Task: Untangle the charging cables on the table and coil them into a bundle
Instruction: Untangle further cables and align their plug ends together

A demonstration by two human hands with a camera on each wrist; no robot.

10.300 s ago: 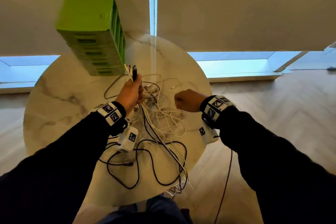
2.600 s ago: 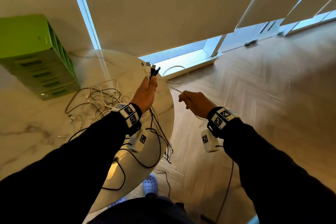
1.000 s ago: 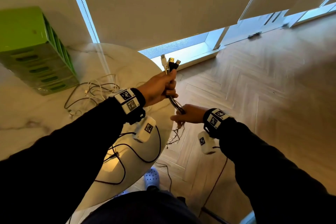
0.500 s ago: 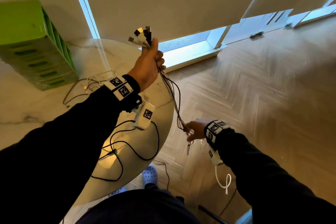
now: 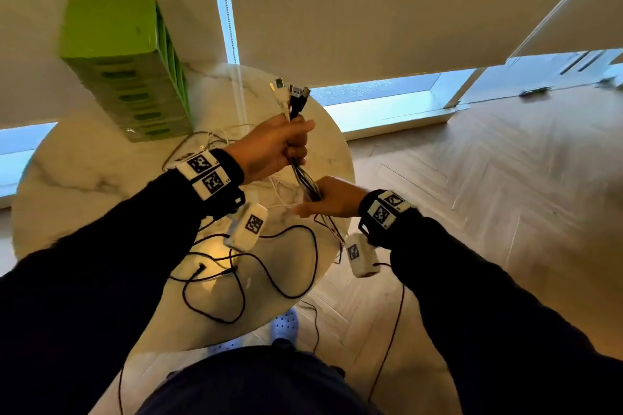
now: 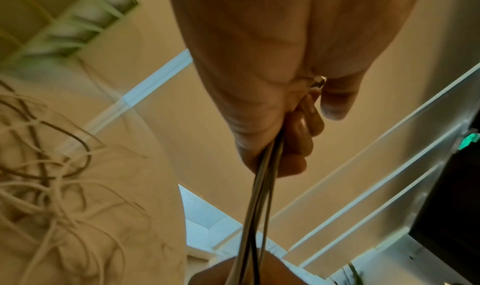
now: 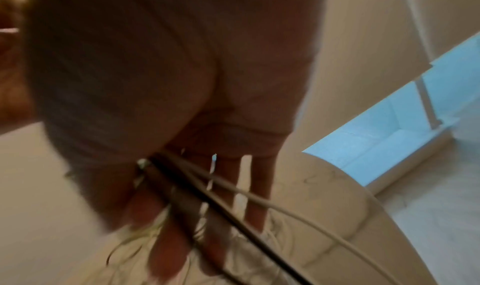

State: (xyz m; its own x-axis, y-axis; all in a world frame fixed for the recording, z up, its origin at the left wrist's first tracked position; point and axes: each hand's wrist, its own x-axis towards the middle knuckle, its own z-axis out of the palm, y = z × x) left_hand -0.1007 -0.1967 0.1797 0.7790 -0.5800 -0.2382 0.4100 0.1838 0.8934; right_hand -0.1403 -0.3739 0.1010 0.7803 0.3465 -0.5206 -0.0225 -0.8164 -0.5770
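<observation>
My left hand [image 5: 279,145] is raised over the round marble table [image 5: 84,205] and grips a bundle of black and white charging cables [image 5: 305,175]. Their USB plugs [image 5: 291,94] stick up out of the fist. In the left wrist view the curled fingers [image 6: 298,145] clamp the strands [image 6: 259,207], which drop straight down. My right hand [image 5: 323,200] sits just below, fingers straight and pointing left. The cables [image 7: 233,217] run between its thumb and fingers [image 7: 257,197] and across them. More white cable [image 5: 215,141] and a looped black cable [image 5: 269,280] lie on the table.
A green slotted crate [image 5: 128,71] stands at the table's far left. A blind chain [image 5: 229,10] hangs behind the table. To the right is herringbone wood floor [image 5: 472,195], and a light shoe [image 5: 283,327] shows under the near table edge.
My left hand has come down from its high raise to just above the table. My right hand rose from low beside the table to right under the left hand.
</observation>
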